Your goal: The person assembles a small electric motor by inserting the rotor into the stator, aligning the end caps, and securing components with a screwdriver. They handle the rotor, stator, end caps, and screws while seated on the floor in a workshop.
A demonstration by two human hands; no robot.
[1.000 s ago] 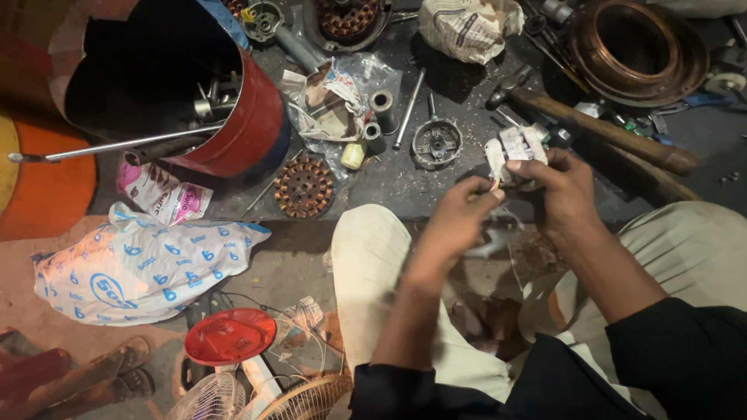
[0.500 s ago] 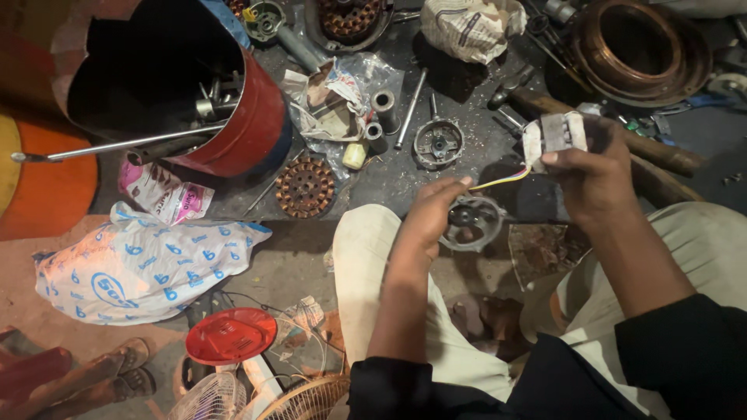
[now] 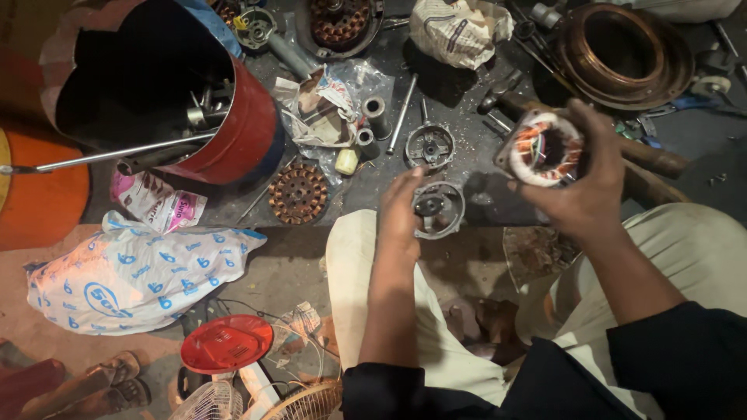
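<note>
Two hands: left [image 3: 405,208] grips end cover [image 3: 437,208], right [image 3: 580,183] holds stator [image 3: 545,148].

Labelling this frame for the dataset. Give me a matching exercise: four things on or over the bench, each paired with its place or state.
Things:
1. wound stator
2. round metal end cover
3. red drum
4. red fan hub

Places or states:
A. on the floor by the fan grilles
B. held up in the right hand
C. on its side, rods and tools inside
D. at the bench edge, under the left hand fingers

Pairs: 1-B, 2-D, 3-C, 4-A
</note>
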